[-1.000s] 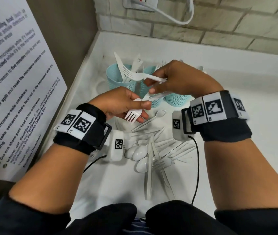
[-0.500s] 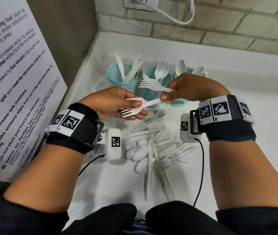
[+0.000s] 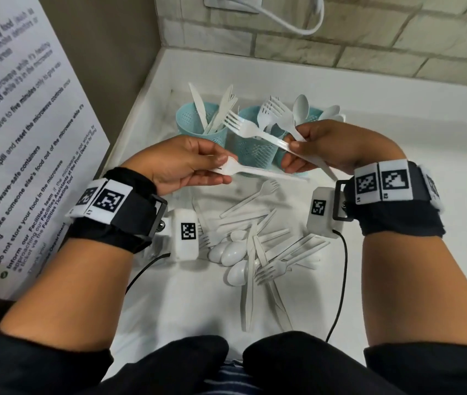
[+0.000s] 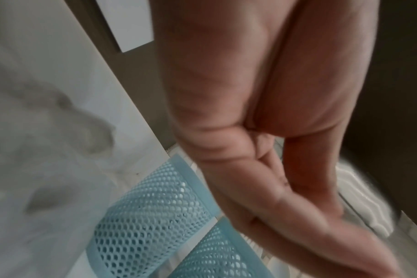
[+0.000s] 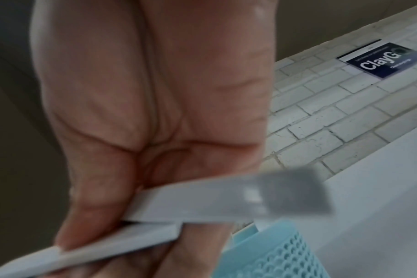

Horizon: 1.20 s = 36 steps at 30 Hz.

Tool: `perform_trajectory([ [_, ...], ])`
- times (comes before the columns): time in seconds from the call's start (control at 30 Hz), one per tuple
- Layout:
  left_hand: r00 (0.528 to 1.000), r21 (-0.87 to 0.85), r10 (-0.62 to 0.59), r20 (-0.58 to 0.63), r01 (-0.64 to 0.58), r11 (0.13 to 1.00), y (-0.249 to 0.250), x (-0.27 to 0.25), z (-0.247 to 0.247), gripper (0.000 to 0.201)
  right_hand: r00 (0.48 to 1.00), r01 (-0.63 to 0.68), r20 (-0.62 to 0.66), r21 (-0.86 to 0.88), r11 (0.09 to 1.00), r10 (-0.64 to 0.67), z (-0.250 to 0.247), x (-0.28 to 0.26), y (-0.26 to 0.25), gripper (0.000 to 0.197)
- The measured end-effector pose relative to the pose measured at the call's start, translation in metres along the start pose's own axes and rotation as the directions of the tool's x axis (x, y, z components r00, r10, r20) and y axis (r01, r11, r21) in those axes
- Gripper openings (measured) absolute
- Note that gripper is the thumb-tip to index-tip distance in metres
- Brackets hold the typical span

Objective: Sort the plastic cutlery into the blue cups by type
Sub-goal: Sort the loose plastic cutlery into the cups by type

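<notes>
White counter [image 3: 397,115], brick wall [image 3: 369,38], notice [image 3: 12,138]

White counter [image 3: 397,212], three blue mesh cups [image 3: 251,155], loose white cutlery pile [image 3: 258,252]

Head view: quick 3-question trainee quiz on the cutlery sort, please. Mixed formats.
1. True or false: the left hand holds a spoon.
2. What stands in the middle cup? A knives, B forks, C spoons.
3. Fill in: the right hand holds a fork by its ____.

Key: 1 false, it pinches a fork. 2 B. 3 handle.
</notes>
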<state>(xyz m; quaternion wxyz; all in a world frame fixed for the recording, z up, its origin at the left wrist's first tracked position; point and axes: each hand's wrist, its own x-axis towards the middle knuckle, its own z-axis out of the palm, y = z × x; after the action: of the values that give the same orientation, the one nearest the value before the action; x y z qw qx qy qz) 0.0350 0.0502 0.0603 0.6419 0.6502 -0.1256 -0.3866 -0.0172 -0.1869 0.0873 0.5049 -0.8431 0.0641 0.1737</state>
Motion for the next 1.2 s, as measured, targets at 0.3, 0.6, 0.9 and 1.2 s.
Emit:
perform_trajectory([
  [0.3,0.923,0.057,0.247,-0.293,-0.241,0.969,-0.004,0.014,0.018,0.011,0.998,-0.031,0.063,0.194,0.981,0.019,0.017,-0.001,0.006,0.010],
  [0.6,0.783,-0.011,0.285,-0.552,-0.349,0.937,-0.010,0.027,0.028,0.056,0.985,-0.027,0.170,0.233,0.972,-0.013,0.021,-0.005,0.008,0.020],
  [0.9,0.770,-0.033,0.294,-0.566,-0.378,0.925,-0.014,0.032,0.036,0.043,0.971,-0.094,0.234,0.214,0.972,0.042,0.026,-0.004,0.005,0.024],
  [1.2,0.773,0.026,0.379,-0.508,-0.426,0.904,-0.016,0.032,0.045,0.038,0.983,-0.106,0.171,0.245,0.964,0.065,0.035,0.000,-0.004,0.034],
])
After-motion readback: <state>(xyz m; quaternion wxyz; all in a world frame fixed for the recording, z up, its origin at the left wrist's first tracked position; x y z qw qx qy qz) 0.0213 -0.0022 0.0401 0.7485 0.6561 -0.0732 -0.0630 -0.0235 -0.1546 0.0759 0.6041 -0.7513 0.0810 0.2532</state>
